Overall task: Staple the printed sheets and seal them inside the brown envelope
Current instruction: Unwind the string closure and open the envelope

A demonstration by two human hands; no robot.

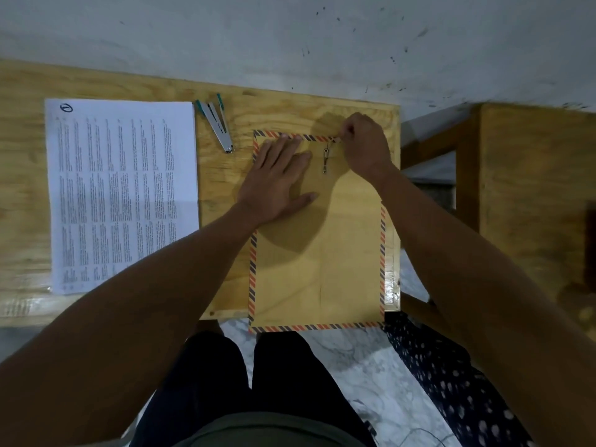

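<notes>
A brown envelope [317,262] with a red-and-blue striped border lies on the wooden table [219,175], its near end hanging over the table's front edge. My left hand [277,180] rests flat on its upper part, fingers spread. My right hand [366,145] pinches the string of the envelope's clasp [325,161] at the top edge. The printed sheets [122,191] lie flat at the left of the table. An opened silver stapler [217,122] with teal tips lies between the sheets and the envelope.
A grey wall runs along the table's far edge. A second wooden piece of furniture [532,188] stands to the right across a narrow gap. My legs and a marble floor [354,366] show below the table's front edge, beside spotted dark fabric [451,375].
</notes>
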